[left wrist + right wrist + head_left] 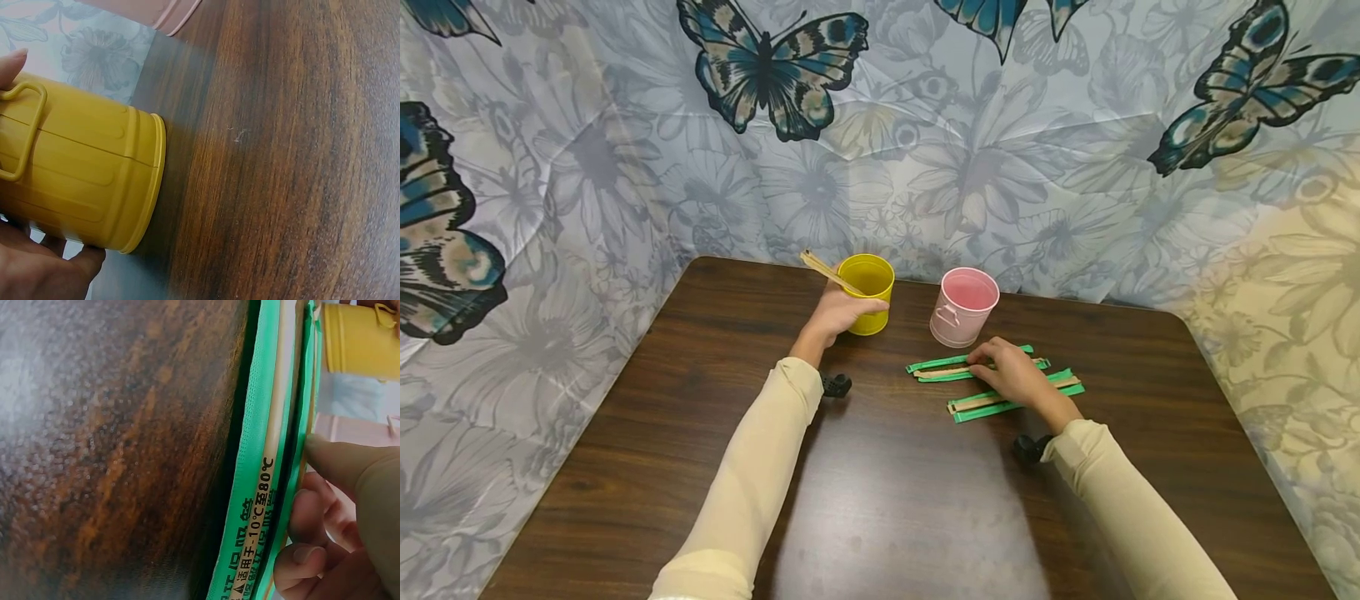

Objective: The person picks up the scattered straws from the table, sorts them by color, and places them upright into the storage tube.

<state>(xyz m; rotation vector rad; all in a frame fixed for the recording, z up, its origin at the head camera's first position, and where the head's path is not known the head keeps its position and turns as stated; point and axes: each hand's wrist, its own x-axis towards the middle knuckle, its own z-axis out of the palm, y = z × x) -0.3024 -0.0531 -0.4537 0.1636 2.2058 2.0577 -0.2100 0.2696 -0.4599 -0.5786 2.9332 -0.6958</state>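
Observation:
My left hand (838, 315) grips the side of a small yellow bucket (871, 325), thumb and fingers around it below the rim. Several thin tan sticks (822, 268) lean out over the bucket's left rim. Its raised wire-shaped handle (31, 125) shows in the left wrist view. On the right, my other hand (1011, 372) reaches down to the far green-wrapped paper straws (942, 372), pinching one between thumb and fingers. A nearer green-wrapped straw packet (985, 406) lies on the table under that hand, printed with dark lettering in the right wrist view.
A small pink bucket (955, 327) with side handles stands between the yellow one and my right hand, just behind the straws. The dark wooden table (700, 375) ends at the back against a hanging butterfly-print cloth (812, 183).

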